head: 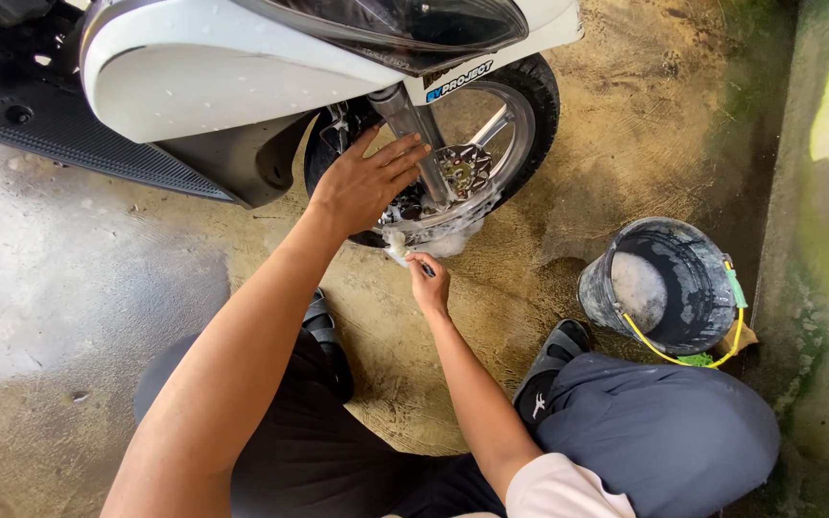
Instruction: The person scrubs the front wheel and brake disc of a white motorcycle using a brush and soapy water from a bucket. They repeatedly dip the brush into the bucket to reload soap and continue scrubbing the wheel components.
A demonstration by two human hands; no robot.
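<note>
A white scooter's front wheel [518, 115] stands on wet concrete, its rim covered in soap foam low down. My left hand [365, 180] lies flat with fingers spread against the tyre and the grey fork leg [413, 125]. My right hand [428, 280] is just below the rim, pinched on a small dark-handled brush [405, 255] whose foamy head touches the bottom of the wheel. The brake disc [464, 169] shows between the spokes.
A dark bucket [672, 288] with sudsy water, a yellow handle and a green tag stands right of the wheel, near a mossy concrete wall [817, 240]. My knees and sandals [551, 364] are on the wet floor. The scooter's black footboard [69, 125] spans the upper left.
</note>
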